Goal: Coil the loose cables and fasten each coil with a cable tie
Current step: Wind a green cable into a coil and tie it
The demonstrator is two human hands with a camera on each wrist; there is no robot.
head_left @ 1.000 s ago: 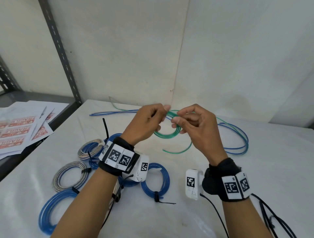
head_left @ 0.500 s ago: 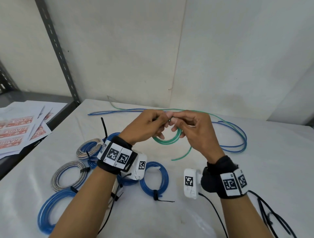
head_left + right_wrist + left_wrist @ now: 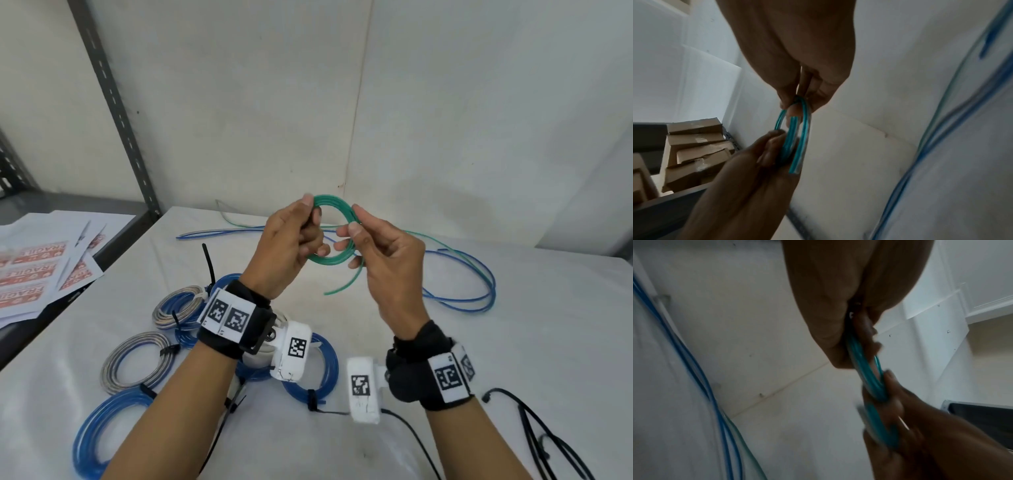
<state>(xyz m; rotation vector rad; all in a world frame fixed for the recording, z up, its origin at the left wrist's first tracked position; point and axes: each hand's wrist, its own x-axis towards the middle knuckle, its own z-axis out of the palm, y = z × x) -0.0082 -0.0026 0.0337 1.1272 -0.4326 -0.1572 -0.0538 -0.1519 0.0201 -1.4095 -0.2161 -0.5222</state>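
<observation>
Green cable (image 3: 334,236) is wound into a small coil held up above the white table (image 3: 513,359), left hand (image 3: 291,243) pinching its left side, right hand (image 3: 380,253) pinching its right. Its loose end dangles below; 5 tied coils (image 3: 135,363) lie near the left forearm.

Tied cable coils (image 3: 144,349) crowd the table's (image 3: 513,342) left edge, loose blue cable (image 3: 459,298) loops along the back edge, black cords (image 3: 534,435) trail at the near right corner; bare cloth lies open between them mid-table.
</observation>
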